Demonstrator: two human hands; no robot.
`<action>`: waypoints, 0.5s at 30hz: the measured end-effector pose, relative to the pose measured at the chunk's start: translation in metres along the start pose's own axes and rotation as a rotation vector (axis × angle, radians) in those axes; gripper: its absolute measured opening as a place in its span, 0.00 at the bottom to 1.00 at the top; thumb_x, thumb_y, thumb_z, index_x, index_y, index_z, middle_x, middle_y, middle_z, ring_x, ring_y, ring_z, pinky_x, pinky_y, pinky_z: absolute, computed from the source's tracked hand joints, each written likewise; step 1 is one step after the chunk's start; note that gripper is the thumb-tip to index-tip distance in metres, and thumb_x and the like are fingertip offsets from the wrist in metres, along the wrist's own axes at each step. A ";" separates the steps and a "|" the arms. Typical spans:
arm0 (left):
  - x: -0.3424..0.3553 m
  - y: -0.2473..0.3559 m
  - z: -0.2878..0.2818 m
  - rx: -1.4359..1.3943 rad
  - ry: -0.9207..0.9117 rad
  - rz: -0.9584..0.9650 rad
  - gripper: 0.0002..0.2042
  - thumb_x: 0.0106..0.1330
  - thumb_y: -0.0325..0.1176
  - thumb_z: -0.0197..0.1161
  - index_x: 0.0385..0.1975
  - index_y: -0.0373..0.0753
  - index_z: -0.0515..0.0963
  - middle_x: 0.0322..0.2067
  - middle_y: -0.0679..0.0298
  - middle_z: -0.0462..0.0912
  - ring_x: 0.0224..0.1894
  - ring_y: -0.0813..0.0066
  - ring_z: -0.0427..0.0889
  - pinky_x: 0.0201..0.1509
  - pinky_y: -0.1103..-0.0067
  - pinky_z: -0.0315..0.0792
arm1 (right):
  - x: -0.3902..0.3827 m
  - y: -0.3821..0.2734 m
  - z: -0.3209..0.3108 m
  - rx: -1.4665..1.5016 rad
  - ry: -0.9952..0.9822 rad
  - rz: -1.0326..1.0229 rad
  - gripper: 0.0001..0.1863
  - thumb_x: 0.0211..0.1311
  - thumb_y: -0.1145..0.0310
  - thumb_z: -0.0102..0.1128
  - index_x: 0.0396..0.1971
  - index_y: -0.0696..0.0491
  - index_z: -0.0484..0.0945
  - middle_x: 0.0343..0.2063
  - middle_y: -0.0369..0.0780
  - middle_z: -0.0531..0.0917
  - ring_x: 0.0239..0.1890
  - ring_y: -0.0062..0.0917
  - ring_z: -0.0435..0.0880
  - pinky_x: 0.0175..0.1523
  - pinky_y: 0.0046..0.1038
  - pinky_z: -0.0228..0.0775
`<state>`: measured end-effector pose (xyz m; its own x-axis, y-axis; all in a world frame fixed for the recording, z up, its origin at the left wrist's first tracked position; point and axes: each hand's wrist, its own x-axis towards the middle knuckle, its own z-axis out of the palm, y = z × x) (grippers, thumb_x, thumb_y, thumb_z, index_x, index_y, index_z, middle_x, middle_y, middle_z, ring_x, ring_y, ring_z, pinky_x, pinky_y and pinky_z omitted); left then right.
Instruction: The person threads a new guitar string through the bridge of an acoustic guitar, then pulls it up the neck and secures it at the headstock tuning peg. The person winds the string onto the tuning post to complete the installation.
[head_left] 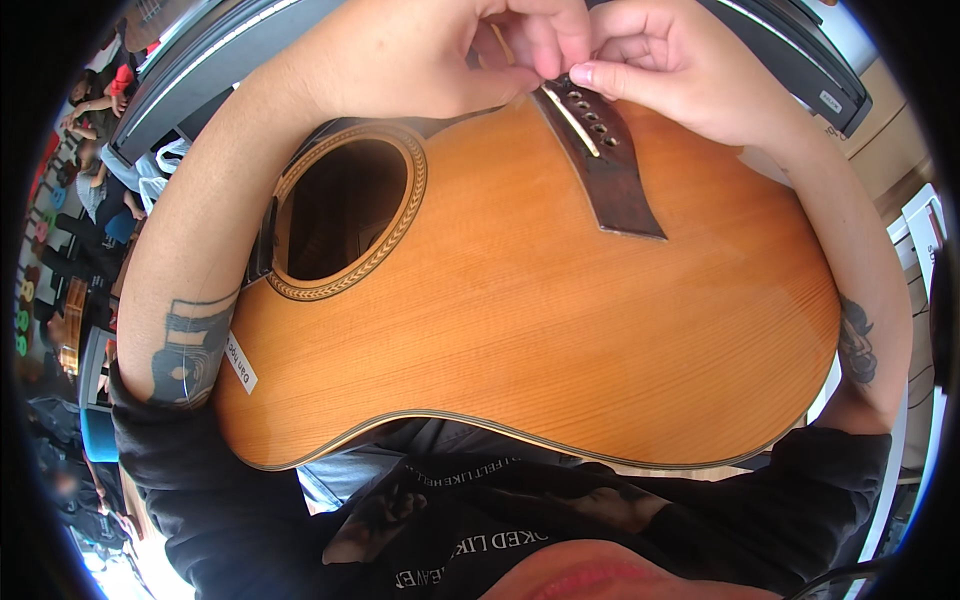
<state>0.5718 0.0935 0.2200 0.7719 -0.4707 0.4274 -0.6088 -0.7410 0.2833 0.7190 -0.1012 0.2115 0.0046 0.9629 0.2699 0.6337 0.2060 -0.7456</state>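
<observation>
An acoustic guitar (500, 330) with an orange-brown top lies across my lap, its round soundhole (345, 215) toward the left. The dark wooden bridge (630, 195) carries a pale saddle (573, 125) and several bare pin holes. Both my hands meet over the bridge's far end. My left hand (505, 55) pinches with its thumb and fingers just above the pin holes. Beside it, my right hand (655, 60) has its thumb and curled fingers closed at the same spot, touching or nearly touching the left. Whatever small thing sits between the fingertips is too hidden to name.
Beyond the guitar stand dark keyboard instruments (800, 50) at the back right and back left (215, 75). Off to the left are several people and small colourful guitars (24, 320). A white label (240, 362) is stuck on the guitar near my left elbow.
</observation>
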 end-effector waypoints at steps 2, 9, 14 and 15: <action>-0.001 0.000 0.000 -0.003 0.002 -0.007 0.13 0.58 0.14 0.65 0.43 0.33 0.82 0.36 0.62 0.88 0.39 0.76 0.88 0.38 0.82 0.82 | 0.001 -0.002 -0.001 -0.050 -0.009 0.013 0.09 0.70 0.81 0.60 0.47 0.63 0.84 0.37 0.38 0.87 0.40 0.14 0.84 0.46 0.18 0.77; 0.004 0.024 0.000 0.150 -0.013 -0.006 0.13 0.57 0.14 0.65 0.42 0.33 0.83 0.36 0.61 0.88 0.39 0.76 0.88 0.38 0.81 0.82 | 0.002 0.002 -0.002 -0.077 0.000 0.045 0.09 0.71 0.79 0.60 0.47 0.63 0.83 0.39 0.38 0.88 0.40 0.15 0.84 0.47 0.19 0.77; 0.002 0.005 -0.003 0.073 0.009 0.024 0.13 0.57 0.15 0.65 0.41 0.33 0.83 0.37 0.61 0.88 0.39 0.76 0.88 0.37 0.81 0.82 | 0.003 0.000 -0.002 -0.132 -0.005 -0.029 0.09 0.71 0.79 0.61 0.47 0.63 0.83 0.39 0.38 0.88 0.39 0.15 0.84 0.48 0.20 0.77; 0.003 0.005 -0.003 0.088 0.009 0.024 0.13 0.57 0.15 0.65 0.41 0.33 0.83 0.37 0.61 0.88 0.39 0.75 0.89 0.37 0.81 0.82 | 0.004 0.000 -0.001 -0.133 0.002 -0.026 0.09 0.70 0.79 0.60 0.47 0.63 0.83 0.39 0.38 0.88 0.39 0.15 0.84 0.48 0.20 0.77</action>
<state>0.5707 0.0900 0.2249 0.7554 -0.4846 0.4410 -0.6082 -0.7690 0.1968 0.7203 -0.0979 0.2132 -0.0116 0.9571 0.2894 0.7304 0.2058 -0.6513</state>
